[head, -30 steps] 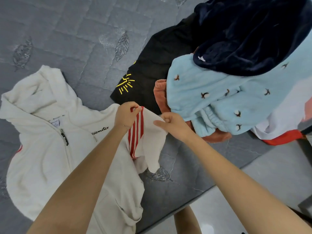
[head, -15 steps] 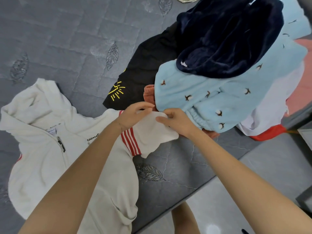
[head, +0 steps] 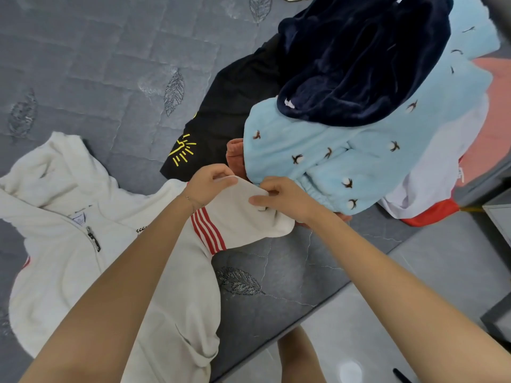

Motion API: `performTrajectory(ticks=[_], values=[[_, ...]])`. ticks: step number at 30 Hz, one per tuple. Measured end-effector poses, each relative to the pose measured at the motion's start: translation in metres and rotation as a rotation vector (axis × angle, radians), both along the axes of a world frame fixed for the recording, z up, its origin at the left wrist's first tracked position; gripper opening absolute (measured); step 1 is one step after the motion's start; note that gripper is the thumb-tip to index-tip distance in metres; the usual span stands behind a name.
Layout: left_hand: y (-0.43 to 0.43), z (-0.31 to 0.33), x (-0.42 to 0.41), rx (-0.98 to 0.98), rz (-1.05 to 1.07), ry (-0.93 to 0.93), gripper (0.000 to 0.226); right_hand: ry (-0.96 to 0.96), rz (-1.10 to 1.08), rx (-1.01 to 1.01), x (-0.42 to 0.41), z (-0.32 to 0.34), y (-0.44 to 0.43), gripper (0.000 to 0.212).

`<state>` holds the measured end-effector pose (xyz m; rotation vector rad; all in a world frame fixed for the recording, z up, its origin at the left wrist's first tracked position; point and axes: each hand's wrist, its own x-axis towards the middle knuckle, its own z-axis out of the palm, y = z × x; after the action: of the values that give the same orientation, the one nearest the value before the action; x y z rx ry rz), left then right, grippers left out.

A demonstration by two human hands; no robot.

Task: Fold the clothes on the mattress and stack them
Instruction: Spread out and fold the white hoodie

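A white zip hoodie (head: 63, 244) lies spread face up on the grey quilted mattress (head: 96, 64), hood to the upper left. Its right sleeve (head: 240, 219), with red stripes near the elbow, stretches toward the clothes pile. My left hand (head: 207, 183) grips the sleeve at its upper edge. My right hand (head: 284, 197) pinches the sleeve's cuff end close beside it. A pile of unfolded clothes sits at the right: a light blue fleece (head: 345, 156) with small birds, a navy plush garment (head: 359, 59) on top, and a black garment (head: 232, 106) with a yellow print.
An orange garment (head: 235, 156) and a white and red one (head: 425, 200) poke out under the pile. The mattress edge (head: 290, 313) runs diagonally at the lower right, with grey floor (head: 428, 277) beyond it. My leg (head: 298, 357) shows below.
Both hands have carried the sleeve up and to the right, pulling it out straighter toward the pile. The hanging cuff now lies nearly flat between my hands.
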<state>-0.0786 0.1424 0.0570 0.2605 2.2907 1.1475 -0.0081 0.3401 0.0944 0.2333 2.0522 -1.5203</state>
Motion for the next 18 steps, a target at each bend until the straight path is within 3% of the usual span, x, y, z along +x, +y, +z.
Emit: performTrajectory(ticks=[3, 5, 9, 13, 15, 18], values=[[0.002, -0.004, -0.005, -0.032, 0.051, 0.048, 0.010, -0.070, 0.009, -0.115, -0.001, 0.010, 0.011, 0.033], [0.004, -0.006, -0.008, -0.064, 0.088, 0.077, 0.010, -0.075, 0.030, -0.138, -0.002, 0.017, 0.022, 0.041], [0.011, -0.006, -0.013, -0.104, 0.177, 0.102, 0.011, -0.034, 0.069, -0.089, -0.005, 0.033, 0.041, 0.041], [0.025, -0.001, -0.015, -0.162, 0.230, 0.085, 0.011, 0.078, 0.088, 0.083, -0.011, 0.043, 0.061, 0.033], [0.034, 0.003, -0.018, -0.150, 0.154, 0.015, 0.009, 0.157, 0.040, 0.182, -0.015, 0.044, 0.071, 0.028], [0.057, 0.016, -0.019, 0.030, -0.131, -0.147, 0.011, 0.219, -0.090, 0.272, -0.021, 0.041, 0.084, 0.037]])
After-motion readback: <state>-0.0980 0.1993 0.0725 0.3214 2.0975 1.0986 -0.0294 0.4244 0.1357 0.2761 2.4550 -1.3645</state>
